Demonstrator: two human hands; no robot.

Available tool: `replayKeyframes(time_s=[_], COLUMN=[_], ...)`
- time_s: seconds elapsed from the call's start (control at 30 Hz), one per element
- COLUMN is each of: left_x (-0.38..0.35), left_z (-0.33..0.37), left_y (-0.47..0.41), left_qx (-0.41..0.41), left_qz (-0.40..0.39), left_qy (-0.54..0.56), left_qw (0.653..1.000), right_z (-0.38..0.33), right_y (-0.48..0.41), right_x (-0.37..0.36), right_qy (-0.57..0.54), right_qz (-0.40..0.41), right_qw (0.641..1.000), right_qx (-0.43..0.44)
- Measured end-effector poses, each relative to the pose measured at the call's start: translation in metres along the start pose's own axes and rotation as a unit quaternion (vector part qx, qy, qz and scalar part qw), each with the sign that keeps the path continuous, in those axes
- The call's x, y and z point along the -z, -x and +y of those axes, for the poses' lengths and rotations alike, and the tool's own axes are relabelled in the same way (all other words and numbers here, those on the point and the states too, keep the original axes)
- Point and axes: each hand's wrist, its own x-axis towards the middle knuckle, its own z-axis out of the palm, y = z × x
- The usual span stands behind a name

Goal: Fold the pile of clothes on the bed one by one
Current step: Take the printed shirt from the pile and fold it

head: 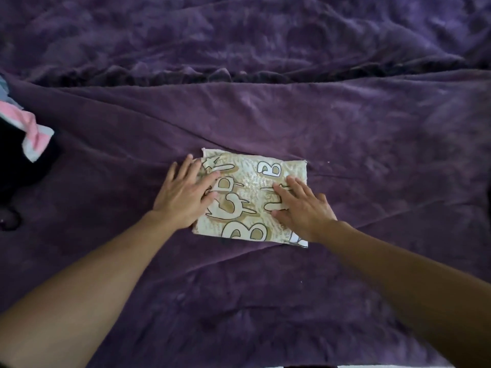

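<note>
A rumpled purple blanket (345,123) covers the bed (239,301); a dark ridge of folds (212,75) crosses near its far edge.

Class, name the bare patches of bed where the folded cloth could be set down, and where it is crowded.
Bare purple blanket lies right of the folded cloth, beyond it up to the rumpled ridge, and on its near side. Crowded: the left edge, with the clothes pile.
</note>
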Motion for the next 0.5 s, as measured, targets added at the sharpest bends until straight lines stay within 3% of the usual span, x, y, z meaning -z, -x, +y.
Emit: replayKeyframes(time_s=[0.1,0.17,0.23,0.27,0.37,0.5], left_x=[0.025,0.033,0.030,0.027,0.029,0.058], left_z=[0.001,0.007,0.018,0.022,0.031,0.040], left_y=[-0.023,-0.045,-0.061,-0.064,-0.058,-0.037], left_qx=[-0.012,-0.001,0.020,0.022,0.028,0.052], left_qz=[0.174,0.093,-0.052,-0.081,-0.061,-0.102], left_qy=[0.035,0.081,0.120,0.121,0.134,0.085], left_qw=[0.984,0.992,0.991,0.989,0.989,0.990], right_z=[0.006,0.009,0.006,0.004,-0.002,-0.003], right_y=[-0.013,-0.030,-0.045,-0.047,-0.025,0.029], right_x=[0.028,0.040,0.042,0.039,0.029,0.037], right_qy=[-0.002,-0.047,-0.115,-0.132,-0.210,-0.334], right_qz=[0.170,0.157,0.053,0.027,0.070,0.124], right_qw=[0.985,0.986,0.988,0.986,0.966,0.921], right_qx=[0.009,-0.023,-0.085,-0.100,-0.133,-0.158])
